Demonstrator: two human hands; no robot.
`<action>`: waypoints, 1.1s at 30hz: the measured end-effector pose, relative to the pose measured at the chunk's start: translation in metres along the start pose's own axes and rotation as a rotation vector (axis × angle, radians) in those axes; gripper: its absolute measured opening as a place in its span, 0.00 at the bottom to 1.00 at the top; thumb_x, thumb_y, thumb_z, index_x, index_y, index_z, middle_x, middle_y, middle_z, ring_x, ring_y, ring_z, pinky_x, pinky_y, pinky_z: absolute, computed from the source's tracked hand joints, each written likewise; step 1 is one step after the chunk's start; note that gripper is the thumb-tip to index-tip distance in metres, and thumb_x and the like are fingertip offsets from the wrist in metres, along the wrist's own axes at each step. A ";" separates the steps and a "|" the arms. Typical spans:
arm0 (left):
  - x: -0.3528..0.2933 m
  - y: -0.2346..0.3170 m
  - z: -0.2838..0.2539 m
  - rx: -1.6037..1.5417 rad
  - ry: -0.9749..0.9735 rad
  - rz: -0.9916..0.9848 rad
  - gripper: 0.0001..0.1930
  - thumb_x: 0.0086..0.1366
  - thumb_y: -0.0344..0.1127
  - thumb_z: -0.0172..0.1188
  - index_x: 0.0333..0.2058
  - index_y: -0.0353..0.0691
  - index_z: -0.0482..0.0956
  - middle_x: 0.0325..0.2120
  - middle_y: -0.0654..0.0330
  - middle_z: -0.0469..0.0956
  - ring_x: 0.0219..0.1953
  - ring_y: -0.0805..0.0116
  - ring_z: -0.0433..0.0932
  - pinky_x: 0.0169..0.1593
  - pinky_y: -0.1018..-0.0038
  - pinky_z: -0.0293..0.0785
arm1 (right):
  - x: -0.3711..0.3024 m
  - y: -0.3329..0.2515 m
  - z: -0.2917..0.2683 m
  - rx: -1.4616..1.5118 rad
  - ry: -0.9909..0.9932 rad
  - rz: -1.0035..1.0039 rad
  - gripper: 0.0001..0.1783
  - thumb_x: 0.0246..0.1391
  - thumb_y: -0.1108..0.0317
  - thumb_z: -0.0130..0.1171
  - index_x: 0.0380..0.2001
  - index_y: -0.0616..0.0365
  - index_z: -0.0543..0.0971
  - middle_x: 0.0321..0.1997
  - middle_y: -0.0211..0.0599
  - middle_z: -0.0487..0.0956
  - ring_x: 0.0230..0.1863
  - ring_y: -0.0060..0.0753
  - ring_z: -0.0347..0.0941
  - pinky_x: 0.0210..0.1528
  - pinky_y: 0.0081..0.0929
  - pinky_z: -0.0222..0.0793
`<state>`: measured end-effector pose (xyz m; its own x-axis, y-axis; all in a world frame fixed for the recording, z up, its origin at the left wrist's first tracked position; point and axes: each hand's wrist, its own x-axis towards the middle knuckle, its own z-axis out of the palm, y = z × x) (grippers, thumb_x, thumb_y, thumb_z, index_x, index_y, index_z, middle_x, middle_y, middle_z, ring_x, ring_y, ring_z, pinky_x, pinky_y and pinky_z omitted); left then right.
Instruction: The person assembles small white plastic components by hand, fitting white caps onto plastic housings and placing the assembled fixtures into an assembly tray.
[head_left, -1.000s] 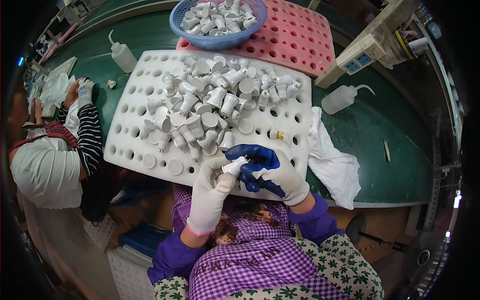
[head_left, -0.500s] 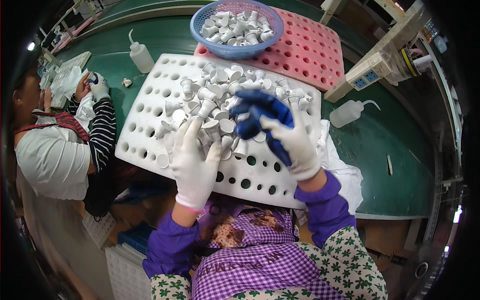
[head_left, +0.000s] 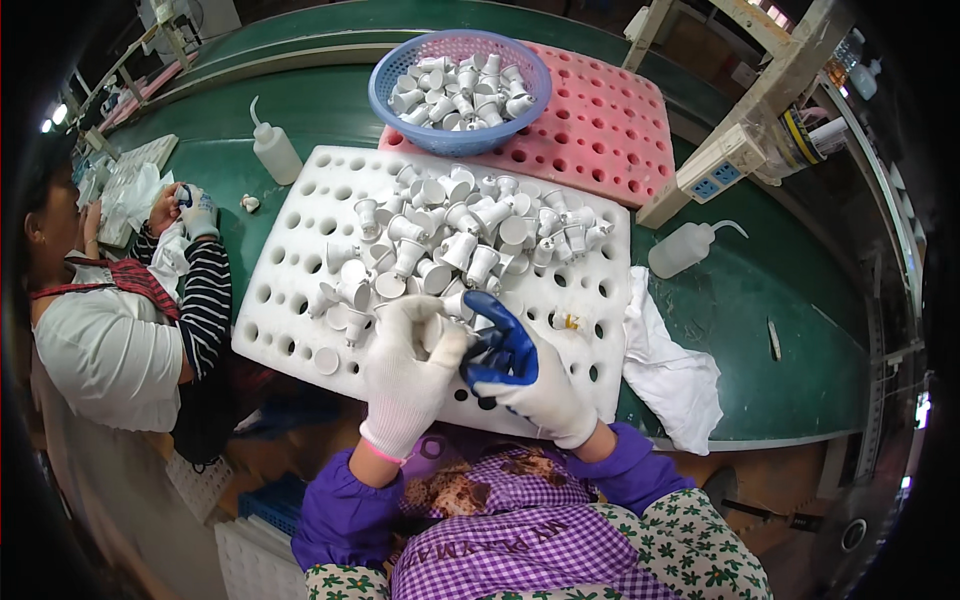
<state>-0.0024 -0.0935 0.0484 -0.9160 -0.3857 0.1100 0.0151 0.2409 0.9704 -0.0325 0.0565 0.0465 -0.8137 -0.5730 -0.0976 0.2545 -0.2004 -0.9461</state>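
Observation:
My left hand [head_left: 408, 372], in a white knit glove with a pink cuff edge, has its fingers closed round a small white cup-shaped part [head_left: 436, 336], mostly hidden by the glove. My right hand [head_left: 528, 375], in a white glove with a blue-coated palm, meets it from the right with curled fingers; whatever lies inside them is hidden. Both hands are over the near edge of a white foam board [head_left: 270, 270] full of round holes. Just beyond them lies a heap of white cup-shaped parts [head_left: 460, 250] with narrow metallic ends, several of them tipped over.
A blue basket [head_left: 378, 95] of similar parts stands on a pink holed board [head_left: 620, 130]. Squeeze bottles stand left [head_left: 275, 153] and right [head_left: 680, 250]. A white cloth [head_left: 680, 380] lies at right, below a socket strip [head_left: 715, 178]. Another person [head_left: 110, 330] works at left.
My right hand has come down and inward, from above the heap to beside my left hand. My left hand has moved slightly nearer, now with a white part in its fingers.

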 end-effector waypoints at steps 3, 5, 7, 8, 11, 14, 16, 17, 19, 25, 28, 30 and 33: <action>-0.012 0.002 0.006 -0.380 -0.197 -0.198 0.12 0.65 0.34 0.55 0.42 0.33 0.67 0.28 0.60 0.77 0.29 0.80 0.74 0.33 0.83 0.71 | -0.003 0.012 0.000 -0.158 0.053 -0.154 0.34 0.44 0.82 0.59 0.58 0.62 0.65 0.49 0.36 0.75 0.45 0.23 0.72 0.47 0.22 0.71; -0.017 0.002 0.011 -0.375 -0.178 -0.240 0.11 0.66 0.34 0.53 0.42 0.34 0.67 0.28 0.60 0.77 0.28 0.80 0.74 0.31 0.83 0.71 | -0.006 0.022 -0.012 -0.303 0.105 -0.142 0.31 0.41 0.80 0.61 0.54 0.65 0.69 0.44 0.38 0.77 0.42 0.23 0.73 0.46 0.23 0.71; -0.022 0.000 0.012 -0.370 -0.160 -0.285 0.11 0.67 0.35 0.52 0.41 0.34 0.67 0.28 0.61 0.76 0.26 0.80 0.73 0.28 0.83 0.70 | -0.009 0.023 -0.013 -0.317 0.145 -0.130 0.30 0.39 0.79 0.61 0.51 0.65 0.71 0.40 0.38 0.78 0.41 0.23 0.74 0.45 0.23 0.71; -0.023 -0.002 0.012 -0.410 -0.172 -0.268 0.10 0.68 0.36 0.51 0.41 0.34 0.67 0.28 0.60 0.76 0.24 0.81 0.71 0.26 0.84 0.68 | -0.011 0.021 -0.017 -0.370 0.127 -0.127 0.29 0.40 0.78 0.62 0.51 0.65 0.71 0.41 0.38 0.78 0.41 0.23 0.74 0.45 0.23 0.71; -0.020 0.006 0.006 -0.421 -0.235 -0.340 0.12 0.69 0.39 0.47 0.41 0.35 0.67 0.29 0.59 0.76 0.21 0.81 0.69 0.22 0.84 0.65 | -0.011 0.008 -0.019 -0.395 0.094 -0.135 0.29 0.41 0.77 0.63 0.51 0.64 0.71 0.43 0.38 0.78 0.42 0.23 0.74 0.46 0.23 0.70; -0.017 -0.005 -0.003 -0.616 -0.421 -0.495 0.15 0.70 0.43 0.45 0.42 0.36 0.67 0.32 0.57 0.76 0.19 0.80 0.67 0.20 0.84 0.62 | -0.006 0.001 -0.027 -0.362 0.035 -0.129 0.29 0.43 0.75 0.65 0.51 0.64 0.71 0.46 0.38 0.78 0.44 0.23 0.73 0.48 0.23 0.70; -0.021 -0.007 -0.002 -0.846 -0.522 -0.556 0.19 0.69 0.51 0.44 0.43 0.39 0.68 0.37 0.57 0.76 0.19 0.80 0.65 0.18 0.84 0.59 | -0.006 -0.001 -0.025 -0.292 -0.022 -0.161 0.29 0.45 0.74 0.65 0.52 0.63 0.70 0.47 0.37 0.77 0.46 0.21 0.72 0.50 0.22 0.69; -0.021 -0.010 -0.001 -0.849 -0.521 -0.562 0.19 0.69 0.51 0.44 0.43 0.39 0.68 0.37 0.57 0.76 0.19 0.80 0.65 0.18 0.84 0.59 | -0.005 -0.003 -0.023 -0.291 -0.022 -0.155 0.29 0.45 0.74 0.65 0.52 0.63 0.70 0.47 0.37 0.77 0.46 0.21 0.72 0.50 0.22 0.69; -0.022 -0.022 0.002 -0.954 -0.573 -0.587 0.19 0.69 0.52 0.45 0.42 0.40 0.68 0.38 0.60 0.76 0.18 0.80 0.63 0.18 0.85 0.57 | -0.004 -0.006 -0.021 -0.181 -0.024 -0.025 0.28 0.46 0.73 0.66 0.52 0.63 0.71 0.46 0.35 0.77 0.45 0.21 0.72 0.50 0.21 0.69; -0.026 -0.039 0.012 -1.016 -0.542 -0.634 0.17 0.68 0.51 0.46 0.42 0.43 0.68 0.39 0.63 0.76 0.16 0.80 0.61 0.19 0.85 0.57 | -0.004 0.007 -0.029 -0.225 0.004 -0.021 0.27 0.45 0.74 0.66 0.51 0.63 0.72 0.46 0.31 0.77 0.44 0.18 0.71 0.47 0.18 0.69; -0.024 -0.041 0.013 -0.960 -0.509 -0.580 0.17 0.68 0.50 0.48 0.43 0.42 0.67 0.38 0.63 0.75 0.17 0.80 0.61 0.20 0.85 0.58 | -0.004 0.010 -0.026 -0.116 0.022 0.034 0.26 0.45 0.76 0.65 0.51 0.63 0.72 0.45 0.30 0.77 0.44 0.17 0.71 0.45 0.17 0.70; -0.023 -0.045 0.015 -0.921 -0.511 -0.542 0.17 0.67 0.50 0.50 0.43 0.41 0.67 0.37 0.63 0.75 0.18 0.81 0.62 0.20 0.84 0.59 | -0.004 0.012 -0.026 -0.078 0.039 0.043 0.26 0.45 0.76 0.64 0.51 0.62 0.72 0.45 0.30 0.77 0.43 0.16 0.70 0.44 0.16 0.70; -0.024 -0.049 0.023 -0.929 -0.459 -0.425 0.19 0.66 0.48 0.53 0.44 0.39 0.67 0.35 0.62 0.74 0.21 0.81 0.64 0.23 0.84 0.62 | -0.005 0.010 -0.025 -0.149 0.075 0.088 0.25 0.47 0.78 0.62 0.51 0.63 0.72 0.45 0.29 0.76 0.43 0.15 0.70 0.44 0.16 0.69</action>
<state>0.0100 -0.0758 -0.0067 -0.9761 0.1330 -0.1719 -0.2165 -0.6646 0.7152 -0.0385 0.0774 0.0296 -0.8297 -0.5215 -0.1992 0.2507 -0.0292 -0.9676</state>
